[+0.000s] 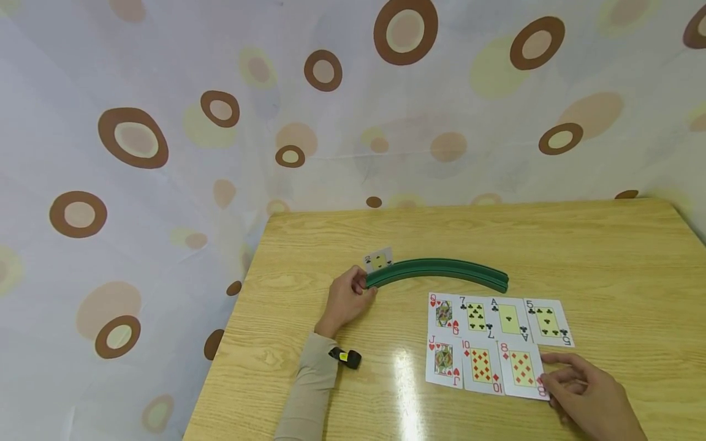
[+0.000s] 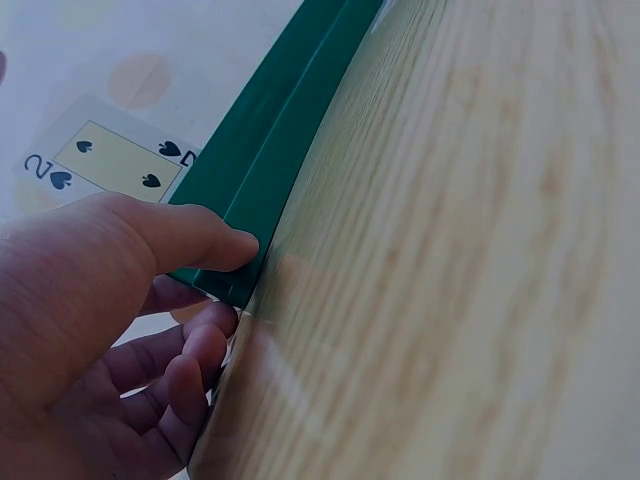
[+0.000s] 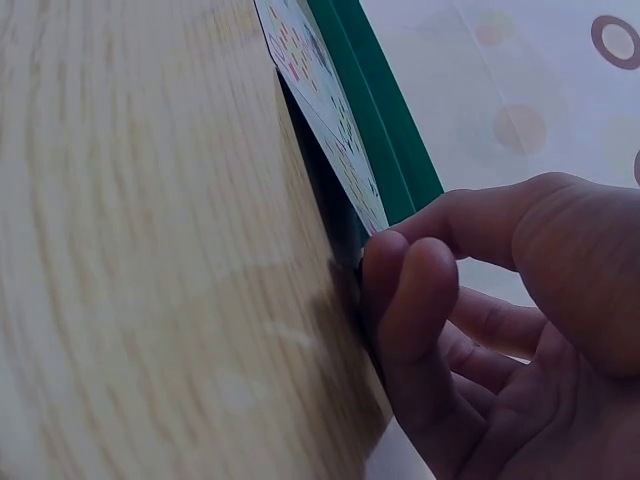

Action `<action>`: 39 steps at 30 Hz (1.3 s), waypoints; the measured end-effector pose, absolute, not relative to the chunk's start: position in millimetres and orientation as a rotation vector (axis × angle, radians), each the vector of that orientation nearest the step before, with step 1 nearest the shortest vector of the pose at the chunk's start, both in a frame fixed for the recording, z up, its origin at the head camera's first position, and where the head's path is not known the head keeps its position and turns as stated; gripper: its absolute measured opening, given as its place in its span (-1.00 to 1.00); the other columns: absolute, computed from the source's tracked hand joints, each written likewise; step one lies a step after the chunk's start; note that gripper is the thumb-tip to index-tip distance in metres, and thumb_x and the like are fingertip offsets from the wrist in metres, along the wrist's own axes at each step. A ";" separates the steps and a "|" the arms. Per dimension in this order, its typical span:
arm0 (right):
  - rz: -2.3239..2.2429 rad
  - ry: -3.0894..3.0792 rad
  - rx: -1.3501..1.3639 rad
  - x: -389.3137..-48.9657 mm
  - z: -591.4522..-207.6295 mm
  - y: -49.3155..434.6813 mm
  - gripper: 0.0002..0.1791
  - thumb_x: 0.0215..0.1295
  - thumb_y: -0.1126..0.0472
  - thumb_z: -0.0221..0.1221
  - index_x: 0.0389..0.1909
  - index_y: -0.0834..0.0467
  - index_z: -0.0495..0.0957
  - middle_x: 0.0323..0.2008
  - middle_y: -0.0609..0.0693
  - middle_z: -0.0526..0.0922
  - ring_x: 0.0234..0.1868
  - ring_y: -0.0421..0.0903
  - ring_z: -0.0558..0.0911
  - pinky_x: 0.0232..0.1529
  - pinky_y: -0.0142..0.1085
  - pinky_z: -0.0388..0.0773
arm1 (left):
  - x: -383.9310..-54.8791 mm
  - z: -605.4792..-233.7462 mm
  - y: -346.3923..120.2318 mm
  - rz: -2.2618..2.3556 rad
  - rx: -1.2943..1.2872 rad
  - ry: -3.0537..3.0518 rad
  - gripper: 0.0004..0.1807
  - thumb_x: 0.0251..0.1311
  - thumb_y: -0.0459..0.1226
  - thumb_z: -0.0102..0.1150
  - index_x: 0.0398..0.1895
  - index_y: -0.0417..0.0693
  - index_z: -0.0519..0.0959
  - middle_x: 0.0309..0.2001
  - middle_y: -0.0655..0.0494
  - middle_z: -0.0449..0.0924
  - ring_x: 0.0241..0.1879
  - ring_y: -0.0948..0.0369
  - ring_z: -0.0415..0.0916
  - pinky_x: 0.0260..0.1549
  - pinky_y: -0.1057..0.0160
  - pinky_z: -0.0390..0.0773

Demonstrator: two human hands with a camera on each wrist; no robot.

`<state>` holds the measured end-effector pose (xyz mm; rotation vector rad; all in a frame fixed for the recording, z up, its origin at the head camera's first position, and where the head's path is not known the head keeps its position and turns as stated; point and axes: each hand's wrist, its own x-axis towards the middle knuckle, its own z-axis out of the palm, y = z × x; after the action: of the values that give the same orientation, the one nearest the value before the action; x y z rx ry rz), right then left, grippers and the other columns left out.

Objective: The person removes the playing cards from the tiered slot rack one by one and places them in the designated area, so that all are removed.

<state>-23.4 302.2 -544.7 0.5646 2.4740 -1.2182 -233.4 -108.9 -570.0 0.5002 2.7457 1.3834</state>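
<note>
My left hand (image 1: 346, 299) grips the left end of a curved green card holder (image 1: 436, 267), its thumb on the front in the left wrist view and the other fingers curled by the end. A two of spades (image 2: 120, 160) stands upright in the holder beside that hand. With thumb and fingers my right hand (image 1: 592, 395) pinches the right edge of the eight of diamonds (image 1: 521, 367). That card's near edge is raised off the table in the right wrist view. To its left lie the ten of diamonds (image 1: 482, 366) and the jack of hearts (image 1: 444, 361).
Above these is a row of face-up cards: queen of hearts (image 1: 443, 313), seven of clubs (image 1: 475, 316), ace of clubs (image 1: 508, 320) and five of clubs (image 1: 548, 323). The wooden table (image 1: 607, 257) meets a patterned cloth (image 1: 353, 110) behind and at the left.
</note>
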 end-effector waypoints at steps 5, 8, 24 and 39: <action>-1.216 2.463 0.574 -24.4 -543.5 302.4 -0.37 0.56 0.04 0.32 0.47 0.28 0.44 -0.19 -0.03 0.79 -0.41 -0.11 0.71 -0.42 -0.29 0.61 | -234.4 -569.0 -108.8 1.375 0.486 2.748 -0.77 0.37 -0.30 0.43 -0.01 -0.15 0.63 -0.23 -0.04 0.65 -0.32 0.30 0.45 -0.27 0.39 0.46; -1.230 2.453 0.580 -24.7 -543.1 302.0 -0.37 0.57 0.03 0.32 0.47 0.29 0.45 -0.18 -0.02 0.78 -0.41 -0.11 0.70 -0.42 -0.28 0.62 | -234.3 -569.1 -108.9 1.377 0.477 2.745 -0.77 0.37 -0.30 0.43 0.00 -0.15 0.63 -0.22 -0.03 0.65 -0.32 0.30 0.45 -0.26 0.39 0.45; -1.171 2.679 0.489 -32.1 -539.7 297.0 -0.43 0.57 -0.07 0.31 0.37 0.23 0.58 -0.15 -0.01 0.74 -0.43 -0.26 0.62 -0.38 -0.38 0.52 | -232.6 -568.0 -109.1 1.384 0.515 2.746 -0.78 0.37 -0.30 0.42 -0.01 -0.16 0.63 -0.24 -0.04 0.64 -0.33 0.31 0.43 -0.27 0.39 0.44; -1.273 2.846 0.254 -59.4 -515.8 263.3 -0.66 0.50 0.13 0.39 0.19 0.16 0.70 -0.24 -0.01 0.73 -0.43 -0.35 0.64 -0.47 -0.37 0.48 | -233.2 -567.6 -109.3 1.376 0.515 2.750 -0.77 0.38 -0.29 0.42 -0.01 -0.15 0.62 -0.25 -0.01 0.64 -0.34 0.32 0.44 -0.28 0.38 0.46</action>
<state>-59.4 263.3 -515.8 0.2535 2.8460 -1.2733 -233.2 -109.3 -567.6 0.5154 2.7500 1.3758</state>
